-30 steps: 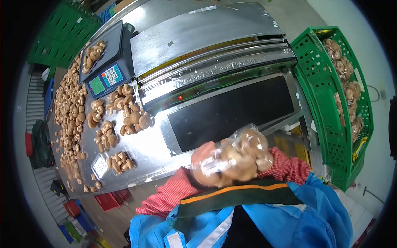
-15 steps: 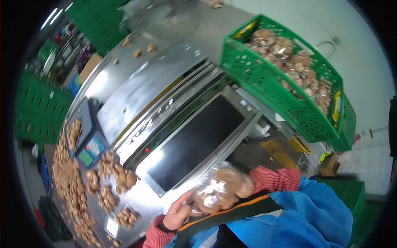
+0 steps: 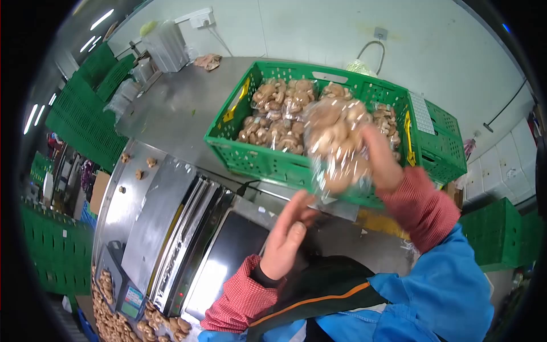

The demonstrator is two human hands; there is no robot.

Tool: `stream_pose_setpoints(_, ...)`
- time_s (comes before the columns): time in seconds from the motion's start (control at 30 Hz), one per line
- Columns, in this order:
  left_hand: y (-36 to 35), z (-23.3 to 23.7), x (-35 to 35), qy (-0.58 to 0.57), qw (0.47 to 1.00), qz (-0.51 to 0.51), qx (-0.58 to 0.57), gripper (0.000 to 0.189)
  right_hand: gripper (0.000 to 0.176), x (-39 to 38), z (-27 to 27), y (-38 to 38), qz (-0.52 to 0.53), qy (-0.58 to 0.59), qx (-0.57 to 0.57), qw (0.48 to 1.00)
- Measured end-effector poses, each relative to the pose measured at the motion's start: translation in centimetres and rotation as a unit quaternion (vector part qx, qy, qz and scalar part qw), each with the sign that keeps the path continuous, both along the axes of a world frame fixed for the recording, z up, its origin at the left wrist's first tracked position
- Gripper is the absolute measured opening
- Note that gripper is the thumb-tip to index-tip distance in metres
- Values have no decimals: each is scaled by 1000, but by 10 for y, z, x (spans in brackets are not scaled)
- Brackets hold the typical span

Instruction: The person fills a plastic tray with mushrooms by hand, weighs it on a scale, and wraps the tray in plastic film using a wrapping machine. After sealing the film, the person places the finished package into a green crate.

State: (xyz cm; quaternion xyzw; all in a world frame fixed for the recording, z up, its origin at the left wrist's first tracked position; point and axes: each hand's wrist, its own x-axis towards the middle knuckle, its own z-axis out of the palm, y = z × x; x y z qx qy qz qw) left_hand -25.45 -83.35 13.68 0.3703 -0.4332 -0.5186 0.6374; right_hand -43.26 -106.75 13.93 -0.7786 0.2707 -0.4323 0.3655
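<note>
A clear plastic bag of brown mushrooms (image 3: pixel 337 149) is held up by my right hand (image 3: pixel 380 158), whose fingers wrap its right side. It hangs over the front part of a green crate (image 3: pixel 259 157). Inside the crate lie several more bagged mushrooms (image 3: pixel 273 132). Below and left of the held bag, my left hand (image 3: pixel 285 238) is open, fingers stretched upward and nothing in them. It is close to the bag's lower end, apart from it as far as I can see.
A wrapping machine with a dark plate (image 3: pixel 236 242) stands left of my left hand. Further left are a scale (image 3: pixel 121 282) and loose mushrooms (image 3: pixel 111 325). Stacked green crates (image 3: pixel 85 122) stand at the far left, and another crate (image 3: pixel 439 134) is beside the filled one.
My view has turned toward the crate. The bag has gone from near my body up over the crate in my right hand. My left hand has come off the bag.
</note>
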Motion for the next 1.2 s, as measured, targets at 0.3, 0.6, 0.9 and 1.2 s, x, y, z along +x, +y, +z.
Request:
stream_pose_setpoints(0.3, 24, -56, -2, 49, 982, 49, 178, 40, 39, -47, -63, -250, -308, 281, 3, 909)
stream_pose_setpoints(0.6, 116, -76, 12, 86, 958, 213, 173, 29, 29, 9, -12, -209, -61, 460, -199, 863)
stream_pose_setpoints(0.9, 367, -67, 36, 72, 770, 594, 222, 23, 8, 226, -5, 281, 458, 136, -243, 844)
stream_pose_setpoints(1.2, 742, -187, 49, -182, 287, 806, 485, 24, 24, 303, -158, 629, 693, 328, 10, 642)
